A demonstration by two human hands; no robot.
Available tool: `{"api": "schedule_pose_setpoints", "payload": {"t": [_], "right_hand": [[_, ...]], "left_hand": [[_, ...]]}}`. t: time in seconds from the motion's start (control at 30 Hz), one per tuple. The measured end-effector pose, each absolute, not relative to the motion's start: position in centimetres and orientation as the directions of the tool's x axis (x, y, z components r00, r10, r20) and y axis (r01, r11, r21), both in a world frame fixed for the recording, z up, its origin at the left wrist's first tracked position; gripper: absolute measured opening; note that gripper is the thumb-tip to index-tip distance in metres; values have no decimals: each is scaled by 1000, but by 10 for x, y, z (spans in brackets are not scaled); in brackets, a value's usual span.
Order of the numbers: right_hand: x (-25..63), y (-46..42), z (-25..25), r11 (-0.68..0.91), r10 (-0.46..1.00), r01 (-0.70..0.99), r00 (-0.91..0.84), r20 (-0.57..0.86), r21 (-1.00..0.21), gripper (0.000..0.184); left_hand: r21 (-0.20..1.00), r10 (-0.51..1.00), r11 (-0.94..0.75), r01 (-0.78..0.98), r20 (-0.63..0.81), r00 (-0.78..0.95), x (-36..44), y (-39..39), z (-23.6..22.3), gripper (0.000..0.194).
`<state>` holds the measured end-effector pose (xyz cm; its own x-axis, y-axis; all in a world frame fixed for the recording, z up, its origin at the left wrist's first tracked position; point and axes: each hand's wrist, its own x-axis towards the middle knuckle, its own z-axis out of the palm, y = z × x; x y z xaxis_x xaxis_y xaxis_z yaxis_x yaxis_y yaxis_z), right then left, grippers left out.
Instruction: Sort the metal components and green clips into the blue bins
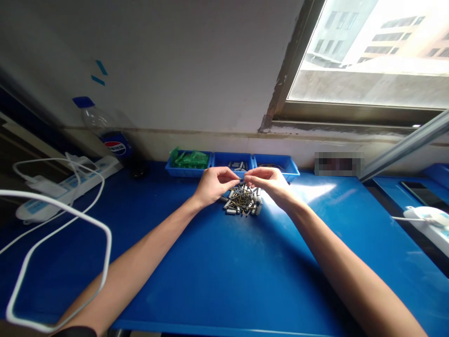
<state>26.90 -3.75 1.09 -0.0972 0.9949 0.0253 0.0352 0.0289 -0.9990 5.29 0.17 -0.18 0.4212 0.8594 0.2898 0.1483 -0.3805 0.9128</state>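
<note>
My left hand [214, 185] and my right hand [269, 183] meet over a pile of small metal parts [243, 201] on the blue table. Thumb and forefinger of each hand are pinched together, the tips almost touching. Something small and dark shows between them, too small to name. The pile mixes short silvery cylinders or blocks with thin dark and brass-coloured pins. Just behind the hands stand three blue bins: the left bin [171, 169] holds green plastic pieces, the middle bin [216, 164] silvery parts, and the right bin [293, 174] thin dark pins.
A cola bottle [117, 146] and a white power strip [66, 189] stand at the left, with a white cable [108, 243] looping over my left forearm. Another white power strip [433, 222] and a dark phone-like slab [426, 194] lie at the right. The wall and window rise behind.
</note>
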Motion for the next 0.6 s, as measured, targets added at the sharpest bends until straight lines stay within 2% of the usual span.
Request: {"api": "schedule_pose_setpoints", "payload": {"t": [0.13, 0.23, 0.33, 0.43, 0.6], "right_hand": [[272, -36, 17, 55, 998, 119, -9, 54, -991, 35], [282, -34, 20, 101, 968, 170, 211, 136, -980, 34], [292, -32, 22, 151, 899, 187, 382, 214, -971, 37], [296, -32, 25, 148, 894, 162, 399, 202, -976, 42], [291, -33, 28, 113, 927, 163, 337, 162, -980, 36]], "left_hand": [[785, 789, -531, 318, 321, 524, 48, 6, -7, 19], [645, 733, -622, 444, 281, 619, 42, 12, -12, 26], [569, 704, -655, 498, 217, 677, 39, 15, -16, 30], [507, 688, -683, 526, 205, 696, 40, 15, -17, 28], [423, 687, -701, 574, 185, 703, 41, 12, -20, 28]]}}
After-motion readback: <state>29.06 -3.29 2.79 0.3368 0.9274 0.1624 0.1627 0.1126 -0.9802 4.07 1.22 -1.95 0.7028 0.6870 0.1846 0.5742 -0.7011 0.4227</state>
